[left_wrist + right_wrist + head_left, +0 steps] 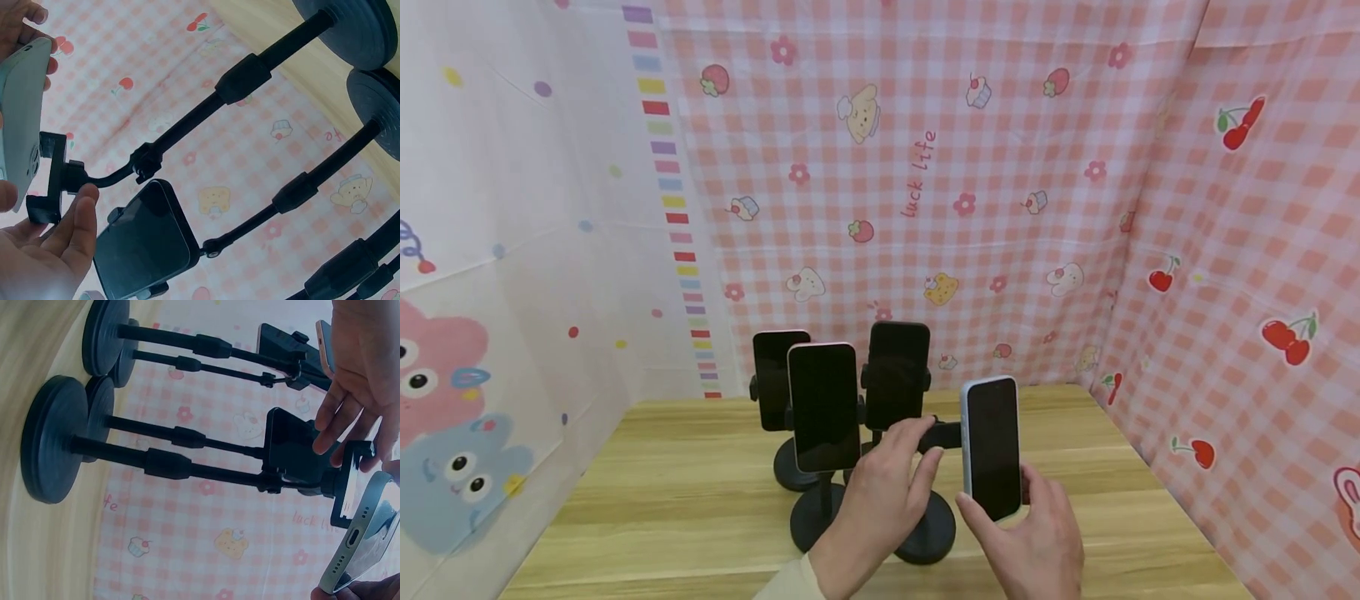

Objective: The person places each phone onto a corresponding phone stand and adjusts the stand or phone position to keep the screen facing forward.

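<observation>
My right hand [1041, 533] grips a phone in a light blue case [992, 450] by its lower end, black screen facing me. Just left of the phone, my left hand [880, 483] holds the black clamp [56, 181] of a phone stand between thumb and fingers. In the left wrist view, the back of the phone [24, 112] stands right beside the clamp's open side; whether they touch I cannot tell. The stand's round base [928, 533] rests on the table, partly hidden by my left hand.
Three more stands hold dark-screened phones: a pink-edged one [826, 408] in front, one behind it [767, 375], and a black one [897, 375] near my left fingers. The wooden table [662, 500] meets patterned cloth walls [880, 183] at back and sides.
</observation>
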